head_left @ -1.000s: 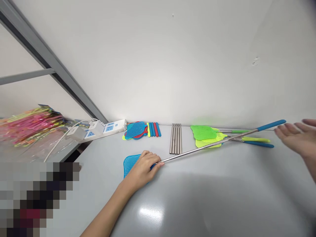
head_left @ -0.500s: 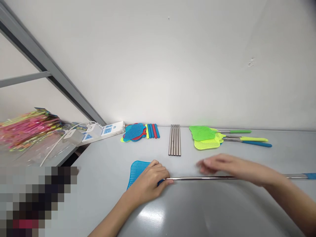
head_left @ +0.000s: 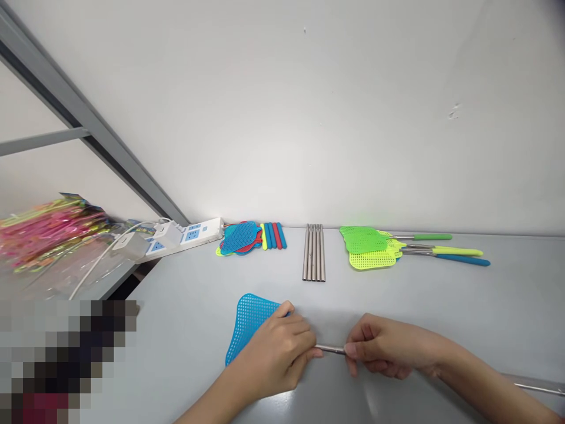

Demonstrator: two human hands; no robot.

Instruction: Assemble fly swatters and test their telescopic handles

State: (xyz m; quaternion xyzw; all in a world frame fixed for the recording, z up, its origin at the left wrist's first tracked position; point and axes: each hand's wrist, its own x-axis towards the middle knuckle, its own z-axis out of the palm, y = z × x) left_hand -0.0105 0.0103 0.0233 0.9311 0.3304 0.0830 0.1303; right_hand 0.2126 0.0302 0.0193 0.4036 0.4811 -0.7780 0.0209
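Three joined swatters (head_left: 364, 240) lie right of the steel tubes (head_left: 313, 253); loose mesh heads (head_left: 239, 237) and grips (head_left: 271, 235), left of the tubes, look unassembled. The blue swatter (head_left: 252, 318) is nearer the person than the tubes — left hand (head_left: 282, 350) closed round its neck, right hand (head_left: 391, 347) pinching its rod, just beside.

- Plain off-white wall (head_left: 247, 106) fills the background, with small chipped marks (head_left: 454, 111) at right.
- Grey metal frame (head_left: 110, 141) slants down at left, joined by a crossbar (head_left: 39, 142).
- Smooth grey tabletop (head_left: 176, 324) meets the wall, softly reflecting light.
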